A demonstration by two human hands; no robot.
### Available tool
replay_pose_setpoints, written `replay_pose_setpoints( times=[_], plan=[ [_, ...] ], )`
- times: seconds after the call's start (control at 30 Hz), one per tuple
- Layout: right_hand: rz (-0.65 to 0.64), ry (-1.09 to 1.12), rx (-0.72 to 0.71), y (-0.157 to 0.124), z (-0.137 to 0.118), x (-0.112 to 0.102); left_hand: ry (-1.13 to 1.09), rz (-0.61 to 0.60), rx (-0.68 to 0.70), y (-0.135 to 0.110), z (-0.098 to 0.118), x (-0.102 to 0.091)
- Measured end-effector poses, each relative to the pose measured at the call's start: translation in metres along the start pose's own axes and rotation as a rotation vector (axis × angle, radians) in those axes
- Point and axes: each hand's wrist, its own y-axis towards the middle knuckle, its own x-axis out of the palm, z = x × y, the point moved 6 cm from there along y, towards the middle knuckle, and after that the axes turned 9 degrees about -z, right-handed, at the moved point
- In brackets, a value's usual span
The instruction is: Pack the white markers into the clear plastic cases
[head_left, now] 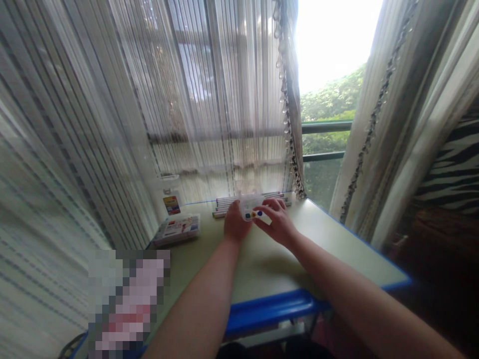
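Note:
Both my hands reach to the far end of a pale green table [269,254] with a blue edge. They hold a small clear plastic box [251,205] with coloured dots on its front. My left hand [235,223] grips its left side with curled fingers. My right hand [276,219] clasps its right side, fingers over the top. Behind the box, a row of marker pens [224,204] lies along the table's far edge.
A flat clear case with a printed label [176,229] lies at the table's left, a small upright pack [171,203] behind it. Striped sheer curtains hang at the left and back. A window with a dark railing [325,127] opens at the right.

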Motion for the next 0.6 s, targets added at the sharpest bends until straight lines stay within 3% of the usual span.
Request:
replay_pose_setpoints(
  times=[0.6],
  plan=[
    [-0.022,0.029,0.013,0.0003,-0.0002,0.0026,-0.01,0.049,0.042,0.0004,0.0021,-0.0017]
  ],
)
